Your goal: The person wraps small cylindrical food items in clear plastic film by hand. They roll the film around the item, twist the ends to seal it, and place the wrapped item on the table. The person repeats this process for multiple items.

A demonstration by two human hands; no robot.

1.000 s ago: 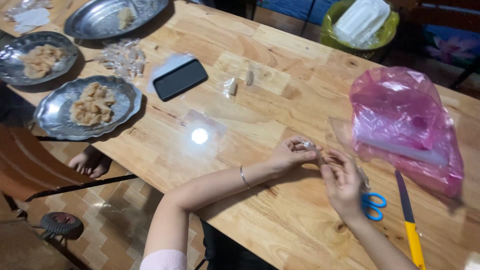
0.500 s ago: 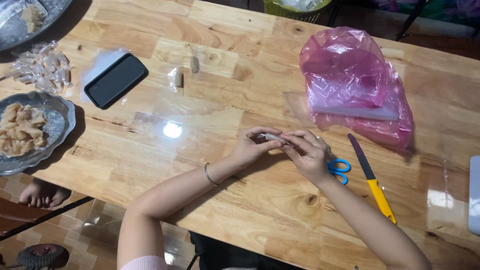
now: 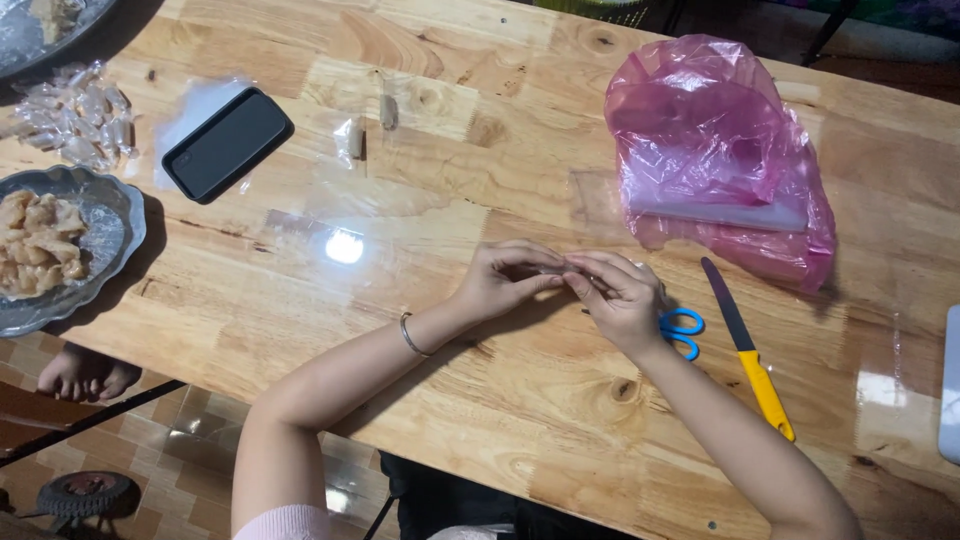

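Looking down, we see our left hand (image 3: 500, 280) and right hand (image 3: 618, 296) meeting fingertip to fingertip at the centre of the wooden table (image 3: 480, 180), pinching something small and mostly hidden; we cannot tell what it is. Blue scissors (image 3: 682, 330) touch our right hand at three o'clock, with a yellow-handled knife (image 3: 748, 350) just beyond. We judge that a stray wrist could catch the blades, or that the tiny piece could slip from our fingers.
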